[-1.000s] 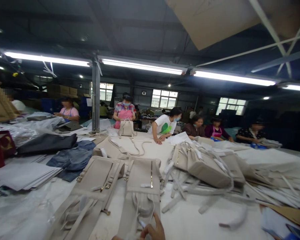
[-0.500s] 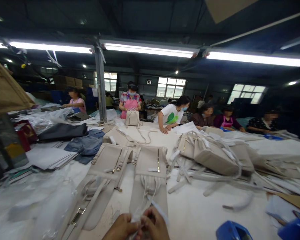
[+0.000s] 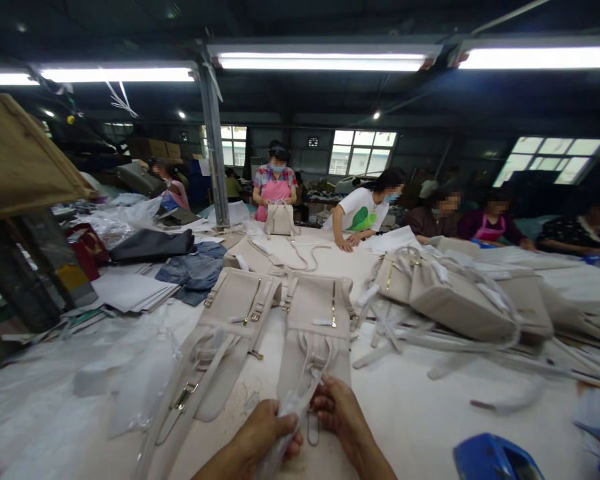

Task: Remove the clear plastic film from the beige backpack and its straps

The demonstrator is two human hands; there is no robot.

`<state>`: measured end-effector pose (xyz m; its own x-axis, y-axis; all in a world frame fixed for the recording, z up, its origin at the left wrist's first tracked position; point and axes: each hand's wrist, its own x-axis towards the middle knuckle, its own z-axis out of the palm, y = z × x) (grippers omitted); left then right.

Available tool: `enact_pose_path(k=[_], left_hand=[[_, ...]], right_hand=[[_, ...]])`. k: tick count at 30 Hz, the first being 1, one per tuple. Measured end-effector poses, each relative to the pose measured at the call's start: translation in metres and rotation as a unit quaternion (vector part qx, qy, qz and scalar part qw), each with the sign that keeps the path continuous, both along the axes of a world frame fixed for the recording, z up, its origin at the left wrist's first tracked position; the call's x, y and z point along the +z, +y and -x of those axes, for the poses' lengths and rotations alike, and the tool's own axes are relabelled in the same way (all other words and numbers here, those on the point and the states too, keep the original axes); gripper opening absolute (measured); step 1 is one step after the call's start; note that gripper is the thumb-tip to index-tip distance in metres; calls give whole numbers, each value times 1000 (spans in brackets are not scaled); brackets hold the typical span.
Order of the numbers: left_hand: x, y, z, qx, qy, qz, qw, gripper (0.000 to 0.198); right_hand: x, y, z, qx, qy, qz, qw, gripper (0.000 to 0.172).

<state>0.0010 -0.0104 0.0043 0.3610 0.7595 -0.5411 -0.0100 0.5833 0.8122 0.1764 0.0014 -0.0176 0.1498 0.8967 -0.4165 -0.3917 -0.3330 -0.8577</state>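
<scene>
A beige backpack [image 3: 305, 303] with a gold zip lies flat straight ahead, its straps toward me. My left hand [image 3: 267, 433] is closed around a backpack strap [image 3: 295, 403] covered in clear plastic film. Higher up the same strap, my right hand [image 3: 340, 410] pinches it between thumb and fingers. Below the right fingers hangs a narrow loop [image 3: 313, 430]. Just to the left lies a second beige backpack [image 3: 240, 303], with a metal buckle on its long strap.
Several beige bags [image 3: 460, 300] are heaped on the right. A blue tape dispenser [image 3: 495, 457] stands at the near right. Clear plastic sheets [image 3: 95, 387] and folded denim [image 3: 190, 270] cover the left side. Co-workers sit or stand across the table [image 3: 405, 413]; one leans over it [image 3: 360, 213].
My hands have moved up and slightly apart along the strap, showing more of its plastic-covered length. The view has tilted down and turned left. A co-worker at far left has lifted a grey bag.
</scene>
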Motion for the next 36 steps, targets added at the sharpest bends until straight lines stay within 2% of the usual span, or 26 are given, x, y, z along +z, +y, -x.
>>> enact_pose_path(k=[8, 17, 21, 24, 29, 36], left_hand=[[2, 6, -7, 5, -28, 11, 1000, 50], [10, 12, -4, -15, -35, 14, 999, 43], [18, 15, 1, -40, -65, -1, 997, 45], [25, 12, 0, -52, -82, -26, 995, 41], [31, 11, -13, -20, -30, -82, 996, 30], [24, 34, -40, 1, 36, -82, 996, 25]], right_hand=[[3, 8, 0, 44, 13, -3, 999, 47], [4, 17, -21, 18, -127, -24, 991, 47], [3, 18, -16, 11, -162, -27, 986, 46], [-1, 14, -6, 24, -144, -13, 989, 47], [-2, 9, -3, 41, -86, -5, 995, 49], [1, 17, -13, 1, -86, -41, 995, 50]])
